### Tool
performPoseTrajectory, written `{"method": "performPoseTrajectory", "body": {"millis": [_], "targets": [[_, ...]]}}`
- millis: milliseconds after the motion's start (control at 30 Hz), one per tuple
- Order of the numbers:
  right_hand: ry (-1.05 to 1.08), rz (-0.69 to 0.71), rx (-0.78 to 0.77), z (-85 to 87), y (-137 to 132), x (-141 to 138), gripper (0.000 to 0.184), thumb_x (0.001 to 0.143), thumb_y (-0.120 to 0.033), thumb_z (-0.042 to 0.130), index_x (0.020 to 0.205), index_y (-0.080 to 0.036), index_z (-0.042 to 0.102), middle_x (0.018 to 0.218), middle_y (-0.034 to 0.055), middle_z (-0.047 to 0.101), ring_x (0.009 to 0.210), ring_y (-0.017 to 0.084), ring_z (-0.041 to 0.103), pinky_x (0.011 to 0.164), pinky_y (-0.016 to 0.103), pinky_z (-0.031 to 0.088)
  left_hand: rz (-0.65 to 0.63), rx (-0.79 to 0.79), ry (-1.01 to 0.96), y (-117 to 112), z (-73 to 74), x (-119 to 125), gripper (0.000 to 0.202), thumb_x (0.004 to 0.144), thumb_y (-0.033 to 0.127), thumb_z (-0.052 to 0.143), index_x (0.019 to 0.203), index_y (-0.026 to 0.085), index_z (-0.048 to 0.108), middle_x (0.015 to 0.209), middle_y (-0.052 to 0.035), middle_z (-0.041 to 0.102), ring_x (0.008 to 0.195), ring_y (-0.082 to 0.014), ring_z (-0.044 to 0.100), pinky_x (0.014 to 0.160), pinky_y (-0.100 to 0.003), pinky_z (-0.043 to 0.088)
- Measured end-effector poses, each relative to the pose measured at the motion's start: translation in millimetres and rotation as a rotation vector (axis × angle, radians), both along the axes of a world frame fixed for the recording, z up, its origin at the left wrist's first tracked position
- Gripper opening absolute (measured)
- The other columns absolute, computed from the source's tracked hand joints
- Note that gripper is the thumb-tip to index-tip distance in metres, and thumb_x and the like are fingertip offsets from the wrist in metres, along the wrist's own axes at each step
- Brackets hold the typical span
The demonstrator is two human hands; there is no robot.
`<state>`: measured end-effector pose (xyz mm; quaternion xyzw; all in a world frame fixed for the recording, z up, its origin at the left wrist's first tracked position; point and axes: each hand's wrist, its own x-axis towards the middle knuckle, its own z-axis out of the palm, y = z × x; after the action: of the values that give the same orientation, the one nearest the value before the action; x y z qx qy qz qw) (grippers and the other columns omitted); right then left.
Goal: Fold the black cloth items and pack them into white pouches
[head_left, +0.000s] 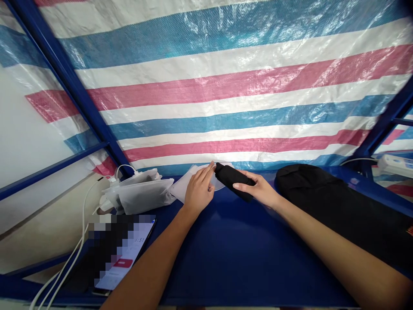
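Observation:
A black, rolled-up bundle, soft-looking like folded fabric, is gripped in my right hand. Thumb and fingers wrap its near right end, and its far end points up and left. My left hand is just left of that far end, fingers stretched out and thumb apart; whether the fingertips touch the bundle I cannot tell. Behind both hands lies a translucent whitish plastic sheet or bag, partly covered by my left hand.
A frosted zip pouch and white cables lie at left, above a lit phone, partly pixelated. A large black bag rests at right on the blue surface. A striped tarp hangs behind, between blue metal posts.

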<state>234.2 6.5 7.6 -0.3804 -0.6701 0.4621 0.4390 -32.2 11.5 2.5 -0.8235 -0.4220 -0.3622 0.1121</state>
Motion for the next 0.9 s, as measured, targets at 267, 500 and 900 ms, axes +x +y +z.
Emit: {"method": "performPoseTrajectory", "body": {"millis": [267, 500, 900], "targets": [[-0.426, -0.264, 0.358, -11.6, -0.2, 0.0, 0.109, 0.086, -0.054, 0.088, 0.176, -0.026, 0.033, 0.126, 0.0123, 0.078, 0.112, 0.036, 0.078, 0.103, 0.052, 0.061, -0.104, 0.027, 0.023, -19.2, 5.8, 22.1, 0.078, 0.094, 0.009, 0.058, 0.169, 0.024, 0.042, 0.172, -0.0094, 0.050, 0.149, -0.0349, 0.054, 0.124, -0.057, 0.048], [-0.246, -0.348, -0.042, -12.5, 5.2, -0.3, 0.135, 0.074, -0.069, 0.094, 0.178, -0.019, 0.024, 0.127, 0.0162, 0.077, 0.110, 0.037, 0.079, 0.099, 0.054, 0.064, -0.289, -0.031, 0.206, -15.7, 1.8, 18.0, 0.081, 0.105, 0.020, 0.064, 0.176, 0.032, 0.027, 0.182, -0.0086, 0.033, 0.170, -0.0358, 0.025, 0.136, -0.061, 0.035], [-0.143, 0.001, -0.047, -12.9, -1.2, -1.3, 0.107, 0.085, -0.066, 0.088, 0.173, -0.030, 0.038, 0.158, 0.0128, 0.064, 0.142, 0.037, 0.065, 0.121, 0.059, 0.052, -0.274, 0.027, 0.139, -4.7, 3.8, 0.2, 0.067, 0.100, 0.018, 0.067, 0.164, 0.028, 0.050, 0.159, -0.0094, 0.064, 0.149, -0.0314, 0.059, 0.127, -0.055, 0.048]]}}
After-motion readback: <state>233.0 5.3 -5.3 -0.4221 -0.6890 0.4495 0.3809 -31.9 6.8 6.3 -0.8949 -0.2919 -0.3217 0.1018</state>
